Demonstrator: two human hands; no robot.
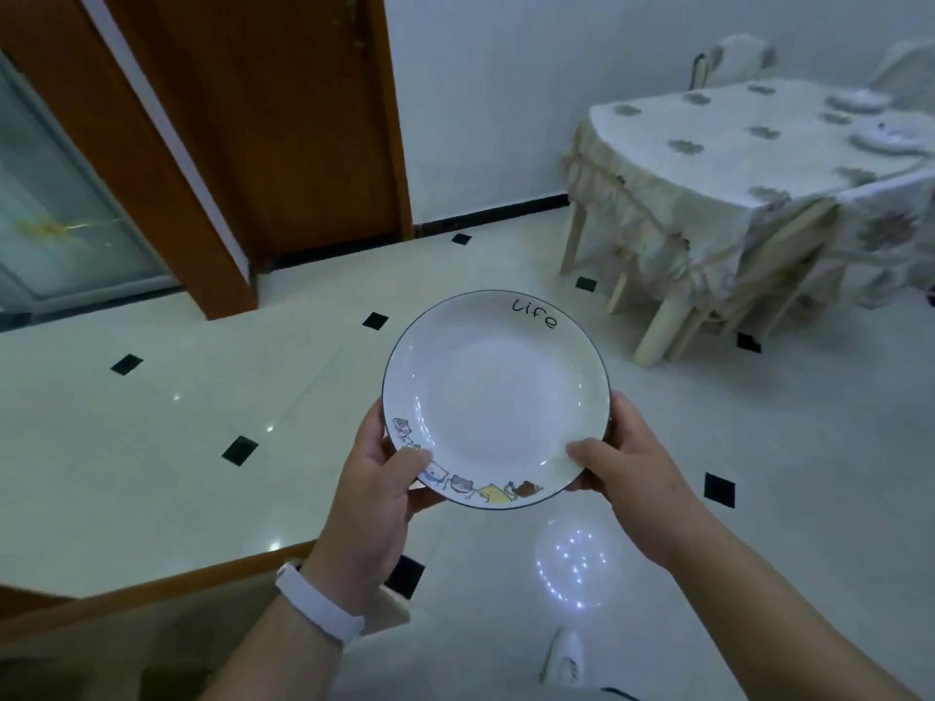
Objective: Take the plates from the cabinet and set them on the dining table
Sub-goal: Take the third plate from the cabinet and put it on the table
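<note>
A door stands at the left; the left hand and right hand grip the plate by its rim, thumbs on top, above the floor. Well right, the table bears two dishes; a chair stands at its near side.

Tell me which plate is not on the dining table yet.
The plate lettered Life, gripped by the left hand and right hand; the other two plates lie on the dining table.
</note>
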